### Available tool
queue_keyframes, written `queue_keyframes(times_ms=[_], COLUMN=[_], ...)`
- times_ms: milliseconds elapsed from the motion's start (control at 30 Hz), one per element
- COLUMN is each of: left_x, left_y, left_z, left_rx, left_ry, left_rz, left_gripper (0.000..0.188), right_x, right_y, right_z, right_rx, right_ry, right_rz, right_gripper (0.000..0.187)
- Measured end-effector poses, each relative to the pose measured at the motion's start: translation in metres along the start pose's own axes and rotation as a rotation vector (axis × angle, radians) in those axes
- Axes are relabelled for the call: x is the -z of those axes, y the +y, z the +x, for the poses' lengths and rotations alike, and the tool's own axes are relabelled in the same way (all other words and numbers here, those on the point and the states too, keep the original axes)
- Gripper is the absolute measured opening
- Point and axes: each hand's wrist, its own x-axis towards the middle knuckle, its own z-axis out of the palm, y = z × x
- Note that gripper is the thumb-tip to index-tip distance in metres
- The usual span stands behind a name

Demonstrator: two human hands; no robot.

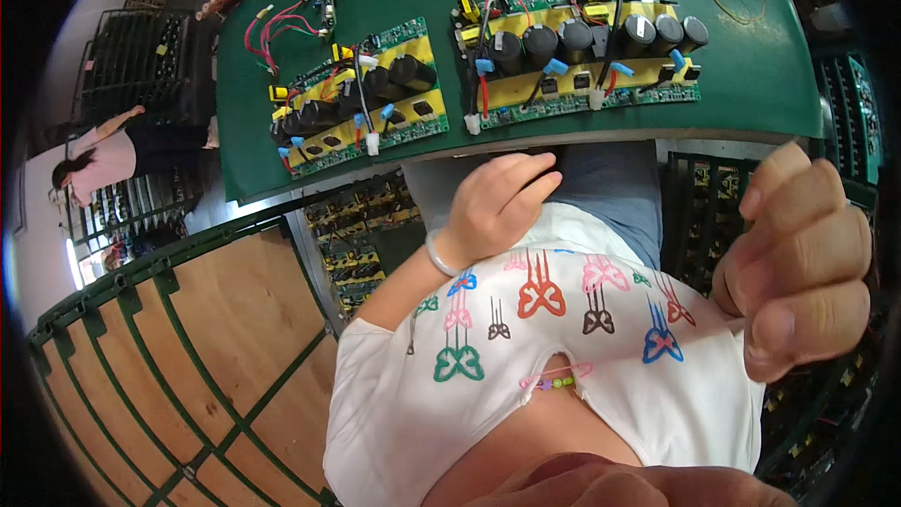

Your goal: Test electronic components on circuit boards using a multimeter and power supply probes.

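Close to my body, below the front edge of the green table, is my left hand (507, 199). Its fingers curl in, with thumb and forefinger toward the right; anything inside the grip is hidden. My right hand (798, 258) is raised at the right, large in the picture and away from the table. Its fingers bend inward and hide the palm, so whatever it may hold does not show. Beyond my hands, two circuit-board assemblies lie on the table: a wider right board (582, 84) and a tilted left board (367, 114). Both carry black capacitors, yellow insulation and blue-capped leads.
Loose wires (272, 38) lie by a small upright board, and a thin cable (727, 9) curls at the far right of the green table (751, 84). A wood-panelled rack (235, 310) stands at left. Board-filled racks (361, 216) sit below the table. Another person (103, 158) is at far left.
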Motion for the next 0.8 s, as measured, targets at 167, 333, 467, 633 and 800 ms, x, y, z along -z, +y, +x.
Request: queue_keyframes(times_ms=[167, 333, 467, 633, 800], left_x=[0.026, 0.025, 0.018, 0.011, 0.014], left_y=[-0.007, -0.020, -0.030, -0.034, -0.038], left_z=[0.039, 0.073, 0.073, 0.084, 0.092], left_rx=[-0.146, 0.025, 0.106, 0.067, 0.112], left_ry=[0.136, 0.000, -0.074, -0.008, -0.076], left_rz=[0.408, 0.515, 0.497, 0.403, 0.464], left_gripper=[0.035, 0.054, 0.055, 0.054, 0.050], right_x=[-0.009, 0.000, 0.029, 0.036, 0.027], right_y=[-0.003, 0.009, 0.063, 0.108, 0.127], right_z=[-0.013, -0.012, -0.028, -0.056, -0.055], right_rx=[0.106, -0.123, -0.349, -0.624, -0.667], right_ry=[0.060, 0.155, 0.130, 0.135, 0.182], right_rz=[-0.006, -0.342, -0.693, -0.741, -0.564], right_gripper=[0.019, 0.015, 0.018, 0.029, 0.037])
